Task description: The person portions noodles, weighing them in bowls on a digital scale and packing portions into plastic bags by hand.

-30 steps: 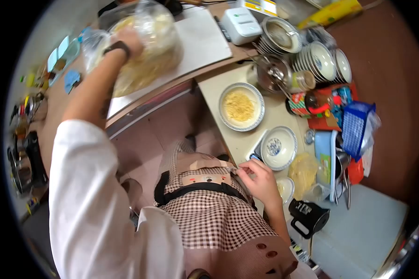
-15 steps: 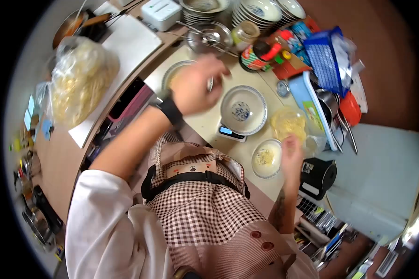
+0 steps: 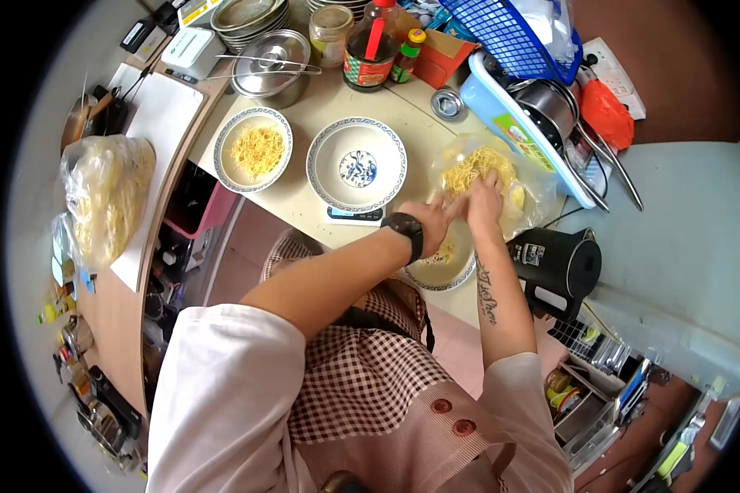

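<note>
Your right hand (image 3: pixel 483 201) reaches into thin yellow noodle-like strands (image 3: pixel 478 167), fingers among them; cannot tell if closed on any. Strands lie in clear crumpled plastic bag (image 3: pixel 541 193), just ahead of right fingertips. Your left hand (image 3: pixel 430 220) just beside, near bag edge; its closure unclear too. White round bowl with blue-patterned rim (image 3: pixel 440 285) partly beneath left hand. Strands likely light, soft, tangly, breakable if dry: pinch loosely from pile top, don't squeeze. Bag probably slippery; pin edge by left hand.
</note>
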### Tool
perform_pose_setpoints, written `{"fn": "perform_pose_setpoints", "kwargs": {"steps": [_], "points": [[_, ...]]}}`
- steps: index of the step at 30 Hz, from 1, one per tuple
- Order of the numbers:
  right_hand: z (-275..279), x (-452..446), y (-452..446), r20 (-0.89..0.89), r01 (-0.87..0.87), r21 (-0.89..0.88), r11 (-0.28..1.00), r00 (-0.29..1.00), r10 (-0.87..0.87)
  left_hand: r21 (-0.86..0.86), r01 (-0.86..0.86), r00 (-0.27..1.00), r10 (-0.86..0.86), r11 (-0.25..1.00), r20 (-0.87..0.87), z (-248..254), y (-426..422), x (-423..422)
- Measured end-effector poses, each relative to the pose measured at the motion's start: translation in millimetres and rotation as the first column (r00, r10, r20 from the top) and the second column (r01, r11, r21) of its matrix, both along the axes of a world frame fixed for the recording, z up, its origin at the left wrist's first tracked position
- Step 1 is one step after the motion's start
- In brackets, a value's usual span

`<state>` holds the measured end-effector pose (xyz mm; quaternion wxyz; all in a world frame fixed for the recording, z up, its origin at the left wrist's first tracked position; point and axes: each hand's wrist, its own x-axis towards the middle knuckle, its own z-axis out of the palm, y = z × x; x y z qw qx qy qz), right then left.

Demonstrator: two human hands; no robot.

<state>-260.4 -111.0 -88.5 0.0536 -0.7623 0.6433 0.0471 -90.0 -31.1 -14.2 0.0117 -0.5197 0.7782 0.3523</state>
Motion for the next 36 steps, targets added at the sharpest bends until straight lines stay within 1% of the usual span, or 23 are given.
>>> {"fn": "perform_pose_setpoints", "kwargs": {"steps": [1,3,5,6,9,10,12,14,15,16,17,20,23,25,26,28,29,30,32,33,34,35,36], "points": [[-7,-6,-2,0.049,-0.039,-0.037,0.999,0.998,0.04,0.09,0.013,0.995,-0.021,0.996,0.099,-3,-6,-3],[-12,-20,-6,0.138,-0.093,-0.116,0.989,0.985,0.109,0.149,0.0,0.999,-0.007,0.989,0.047,-6,-8,-2],[-4,-35,-13,0.388,0.045,-0.092,0.995,0.922,-0.006,0.171,-0.022,1.0,0.021,0.985,0.01,-5,-8,1],[5,-41,-15,0.501,0.11,-0.064,0.992,0.863,-0.064,0.143,-0.044,0.999,0.046,0.989,-0.009,-7,-4,1],[61,-51,-13,0.533,0.179,0.03,0.983,0.829,-0.167,0.067,-0.136,0.982,0.144,0.988,-0.125,-13,4,-6],[69,-56,-11,0.65,0.221,0.109,0.969,0.721,-0.237,0.045,-0.125,0.978,0.13,0.991,-0.163,-17,4,-9],[81,-65,-7,0.814,0.264,0.277,0.924,0.446,-0.372,0.0,-0.102,0.967,0.099,0.995,-0.236,-25,4,-14],[101,-68,-2,0.918,0.215,0.289,0.933,0.215,-0.334,-0.01,-0.076,0.964,0.071,0.997,-0.255,-24,6,-14],[112,-70,2,0.945,0.192,0.292,0.937,0.093,-0.313,-0.013,-0.06,0.963,0.055,0.998,-0.266,-24,9,-15],[128,-70,5,0.956,0.19,0.256,0.948,0.099,-0.277,0.009,-0.051,0.962,0.052,0.999,-0.268,-24,11,-14],[145,-66,8,0.964,0.186,0.248,0.951,0.054,-0.262,0.03,-0.042,0.961,0.049,0.999,-0.271,-22,15,-10],[183,-58,15,0.987,0.181,0.16,0.971,-0.003,-0.162,0.065,-0.036,0.96,0.053,0.997,-0.273,-27,24,4],[203,-43,24,0.992,0.144,0.111,0.983,-0.078,-0.1,0.065,-0.059,0.962,0.074,0.996,-0.261,-37,38,21],[209,-22,27,0.98,0.079,0.175,0.981,-0.108,-0.166,0.067,-0.087,0.963,0.101,0.994,-0.252,-42,50,31],[209,-7,28,0.968,0.04,0.222,0.974,-0.133,-0.215,0.124,-0.104,0.962,0.132,0.987,-0.238,-45,54,35],[200,36,29,0.945,-0.01,0.278,0.961,-0.177,-0.275,0.109,-0.144,0.949,0.168,0.984,-0.267,-51,64,43],[190,51,26,0.919,-0.074,0.368,0.927,-0.123,-0.375,0.103,-0.167,0.94,0.19,0.981,-0.283,-54,70,46],[189,79,29,0.902,-0.108,0.426,0.898,-0.028,-0.431,0.115,-0.193,0.932,0.219,0.974,-0.289,-54,73,51],[148,109,14,0.847,-0.29,0.526,0.799,0.258,-0.464,0.147,-0.238,0.914,0.272,0.96,-0.3,-49,81,58],[127,125,8,0.807,-0.296,0.527,0.797,0.469,-0.36,0.159,-0.25,0.909,0.288,0.955,-0.302,-50,86,62],[107,140,5,0.725,-0.305,0.525,0.794,0.65,-0.23,0.17,-0.262,0.903,0.304,0.95,-0.303,-52,89,67],[86,152,6,0.676,-0.292,0.389,0.874,0.734,-0.055,0.177,-0.271,0.9,0.314,0.946,-0.303,-54,91,72],[66,161,8,0.586,-0.296,0.235,0.926,0.803,0.108,0.208,-0.272,0.904,0.323,0.94,-0.279,-51,93,77]]}}
